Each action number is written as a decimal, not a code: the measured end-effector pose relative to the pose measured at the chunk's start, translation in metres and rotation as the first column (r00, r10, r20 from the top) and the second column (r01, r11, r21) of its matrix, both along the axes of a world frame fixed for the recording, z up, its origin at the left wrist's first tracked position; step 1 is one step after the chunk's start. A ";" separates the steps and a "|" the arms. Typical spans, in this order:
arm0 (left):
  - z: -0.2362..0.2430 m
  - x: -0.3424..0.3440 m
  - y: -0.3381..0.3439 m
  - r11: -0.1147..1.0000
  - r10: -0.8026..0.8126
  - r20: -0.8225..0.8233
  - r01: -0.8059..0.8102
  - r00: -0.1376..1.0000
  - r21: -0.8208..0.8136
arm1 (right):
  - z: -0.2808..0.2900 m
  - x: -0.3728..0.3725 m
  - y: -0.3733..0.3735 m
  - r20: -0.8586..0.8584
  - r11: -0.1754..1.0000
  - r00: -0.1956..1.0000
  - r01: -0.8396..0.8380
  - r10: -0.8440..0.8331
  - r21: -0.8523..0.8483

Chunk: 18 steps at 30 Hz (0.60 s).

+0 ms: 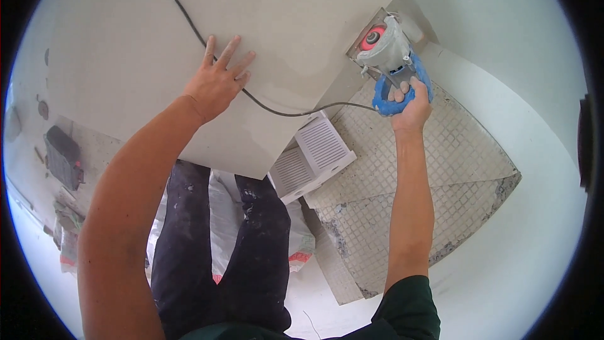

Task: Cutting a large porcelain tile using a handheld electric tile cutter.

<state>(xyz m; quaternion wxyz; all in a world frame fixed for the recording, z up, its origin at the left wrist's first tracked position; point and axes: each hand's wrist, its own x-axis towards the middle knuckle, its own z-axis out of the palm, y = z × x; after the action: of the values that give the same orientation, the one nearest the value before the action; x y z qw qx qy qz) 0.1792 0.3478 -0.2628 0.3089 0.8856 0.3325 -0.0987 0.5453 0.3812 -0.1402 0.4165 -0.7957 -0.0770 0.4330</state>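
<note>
My left hand [220, 74] lies with spread fingers on a large pale board [302, 12], touching or beside a black cord [274, 111] that runs across it. My right hand [408, 101] grips the blue handle of a power tool [393, 50], which has a grey housing and a pink-and-black round part. The tool sits at the board's right edge, over a metal plate or strip whose extent is partly hidden. The cord runs from the upper edge of the picture down to the tool's handle.
Square-gridded tiles [453, 176] lie below the tool. A white slatted plastic piece [321, 141] sits under the board's lower edge. Plastic sacks [221, 226] are around my legs. A dark grey object [61, 154] and debris lie at the left. A pale wall [509, 31] stands at the right.
</note>
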 end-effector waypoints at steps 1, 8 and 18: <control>0.000 0.000 0.001 1.000 -0.004 0.000 0.004 1.000 -0.005 | 0.000 -0.001 0.001 0.011 1.000 1.000 0.005 -0.005 -0.004; -0.005 0.004 0.006 1.000 -0.016 -0.005 0.016 1.000 -0.013 | 0.001 0.004 -0.003 0.004 0.999 1.000 -0.027 0.027 -0.026; 0.002 0.003 0.008 0.999 -0.029 -0.014 0.028 0.999 -0.019 | 0.005 -0.003 0.000 0.021 1.000 1.000 -0.006 0.006 -0.002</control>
<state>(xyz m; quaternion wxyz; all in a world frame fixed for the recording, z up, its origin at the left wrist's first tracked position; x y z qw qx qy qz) 0.1821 0.3562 -0.2607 0.3133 0.8866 0.3211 -0.1125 0.5420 0.3817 -0.1356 0.4134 -0.8005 -0.0834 0.4259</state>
